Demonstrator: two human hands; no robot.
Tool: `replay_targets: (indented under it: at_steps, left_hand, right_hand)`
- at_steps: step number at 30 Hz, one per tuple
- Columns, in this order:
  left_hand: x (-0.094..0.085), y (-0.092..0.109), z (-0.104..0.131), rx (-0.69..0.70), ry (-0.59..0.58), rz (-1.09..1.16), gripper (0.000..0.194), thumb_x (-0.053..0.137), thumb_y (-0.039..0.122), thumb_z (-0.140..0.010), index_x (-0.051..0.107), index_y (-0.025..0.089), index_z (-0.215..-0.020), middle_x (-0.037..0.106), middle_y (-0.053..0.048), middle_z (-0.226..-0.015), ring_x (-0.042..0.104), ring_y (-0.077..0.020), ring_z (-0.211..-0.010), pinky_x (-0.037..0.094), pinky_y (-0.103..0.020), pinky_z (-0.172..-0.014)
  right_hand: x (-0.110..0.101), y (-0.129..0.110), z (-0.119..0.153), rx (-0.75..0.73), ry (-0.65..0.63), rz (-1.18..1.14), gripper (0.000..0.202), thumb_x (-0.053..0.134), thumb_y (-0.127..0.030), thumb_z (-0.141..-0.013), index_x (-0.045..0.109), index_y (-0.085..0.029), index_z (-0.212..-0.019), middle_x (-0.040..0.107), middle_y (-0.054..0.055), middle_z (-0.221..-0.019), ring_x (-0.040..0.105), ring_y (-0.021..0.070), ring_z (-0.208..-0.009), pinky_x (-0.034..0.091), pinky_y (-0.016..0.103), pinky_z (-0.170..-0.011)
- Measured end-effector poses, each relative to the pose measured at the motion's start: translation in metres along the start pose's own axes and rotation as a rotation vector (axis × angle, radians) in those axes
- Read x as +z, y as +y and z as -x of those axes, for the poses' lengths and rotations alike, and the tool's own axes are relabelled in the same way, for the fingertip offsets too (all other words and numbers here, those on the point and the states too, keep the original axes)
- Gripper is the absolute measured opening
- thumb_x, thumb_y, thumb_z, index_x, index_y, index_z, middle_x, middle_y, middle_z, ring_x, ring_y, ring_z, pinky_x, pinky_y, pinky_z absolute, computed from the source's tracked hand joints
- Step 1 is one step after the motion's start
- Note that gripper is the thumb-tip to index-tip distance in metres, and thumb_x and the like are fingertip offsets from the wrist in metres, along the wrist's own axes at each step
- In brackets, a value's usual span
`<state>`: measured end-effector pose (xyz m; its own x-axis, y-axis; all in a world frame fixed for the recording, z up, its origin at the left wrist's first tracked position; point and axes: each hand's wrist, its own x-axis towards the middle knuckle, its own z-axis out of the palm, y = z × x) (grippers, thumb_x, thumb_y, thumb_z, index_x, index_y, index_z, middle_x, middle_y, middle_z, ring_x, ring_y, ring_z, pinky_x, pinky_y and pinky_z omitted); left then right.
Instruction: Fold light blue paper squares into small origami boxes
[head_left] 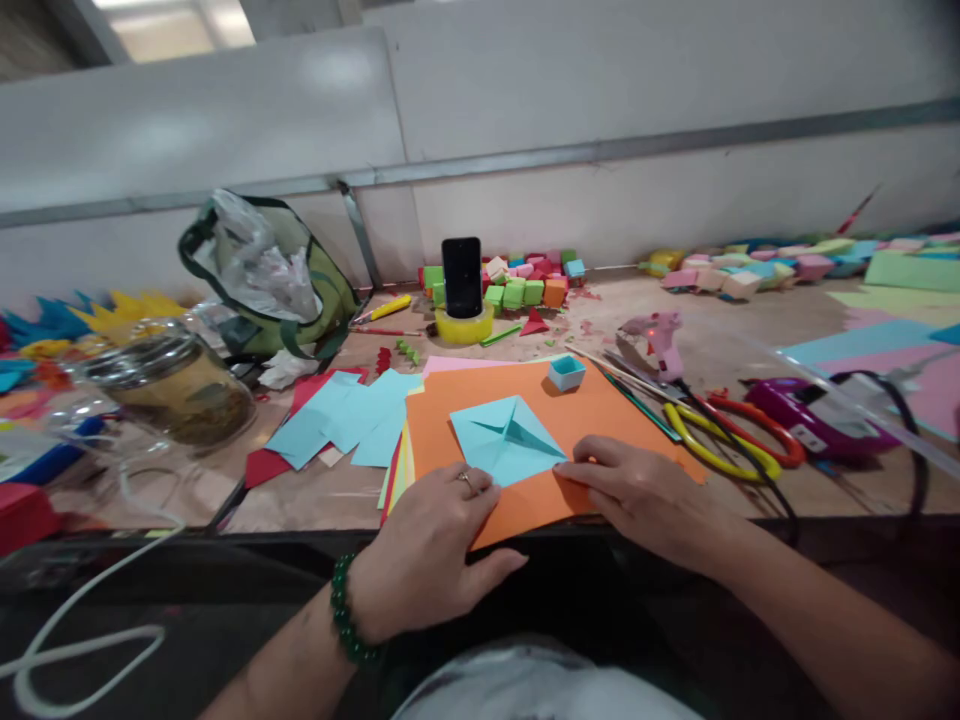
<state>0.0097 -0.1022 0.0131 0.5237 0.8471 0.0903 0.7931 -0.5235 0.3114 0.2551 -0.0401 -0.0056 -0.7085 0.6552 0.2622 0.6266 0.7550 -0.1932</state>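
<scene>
A light-blue square of paper (495,455) lies on the orange sheet, its corners folded in toward the middle and some flaps standing up slightly. My left hand (427,545) rests on its lower left edge, fingers laid over the paper and thumb stretched away. At the lower right corner, the closed fingertips of my right hand (637,490) pinch the same paper. Beneath both hands is an orange sheet (442,400), the top of a stack of coloured paper. A small light-blue paper box (567,373) stands on it beyond the square.
Loose blue sheets (315,420) lie left of the stack, near a glass jar (180,390). A phone (462,278) stands in a yellow tape roll (465,324). Yellow-handled scissors (720,445), a pink glue gun (664,345) and a purple device (817,415) lie to the right.
</scene>
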Motion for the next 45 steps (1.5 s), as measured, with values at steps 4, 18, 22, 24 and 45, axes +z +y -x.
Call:
replay_targets:
  at_steps: [4,18,22,24,45]
  left_hand:
    - [0.001,-0.001,0.0,0.002,0.038,0.012,0.039,0.053,0.052,-0.084,0.065,0.016,-0.092,0.059,-0.01,-0.093,0.054,-0.0231,-0.09,0.047,-0.035,-0.078]
    - [0.003,-0.006,0.01,0.04,0.115,-0.019,0.038,0.053,0.051,-0.083,0.065,0.018,-0.097,0.062,-0.009,-0.09,0.053,-0.0252,-0.09,0.04,-0.042,-0.083]
    - [0.004,-0.009,0.016,0.064,0.175,0.047,0.035,0.057,0.048,-0.082,0.066,0.02,-0.099,0.065,-0.008,-0.096,0.051,-0.0259,-0.095,0.036,-0.044,-0.088]
    - [0.005,-0.011,0.017,0.065,0.193,0.061,0.034,0.057,0.048,-0.082,0.066,0.02,-0.101,0.066,-0.008,-0.098,0.051,-0.0258,-0.096,0.035,-0.045,-0.09]
    - [-0.015,-0.017,-0.006,-0.05,0.014,0.156,0.029,0.061,0.03,-0.081,0.058,0.018,-0.108,0.065,-0.006,-0.094,0.06,-0.0192,-0.087,0.047,-0.03,-0.076]
  right_hand:
    - [-0.004,-0.015,-0.02,0.281,-0.101,-0.213,0.029,0.048,-0.036,-0.086,0.068,-0.017,-0.077,0.062,0.002,-0.065,0.054,0.0127,-0.057,0.039,0.023,-0.055]
    - [-0.019,-0.018,-0.076,0.509,-0.598,-0.179,0.042,0.054,-0.047,-0.075,0.054,-0.017,-0.046,0.057,0.004,-0.044,0.05,0.0135,-0.042,0.035,0.025,-0.048]
    - [-0.016,-0.013,-0.06,0.531,-0.519,-0.207,0.046,0.052,-0.052,-0.077,0.054,-0.017,-0.048,0.056,0.003,-0.045,0.047,0.0124,-0.043,0.033,0.025,-0.047]
    - [-0.014,-0.01,-0.053,0.527,-0.481,-0.215,0.048,0.05,-0.054,-0.077,0.054,-0.016,-0.048,0.055,0.002,-0.045,0.044,0.0115,-0.043,0.031,0.024,-0.046]
    - [-0.018,0.0,-0.036,-0.04,-0.166,0.007,0.053,0.055,-0.013,-0.072,0.056,-0.018,-0.124,0.063,0.012,-0.12,0.059,0.0248,-0.109,0.047,0.036,-0.09]
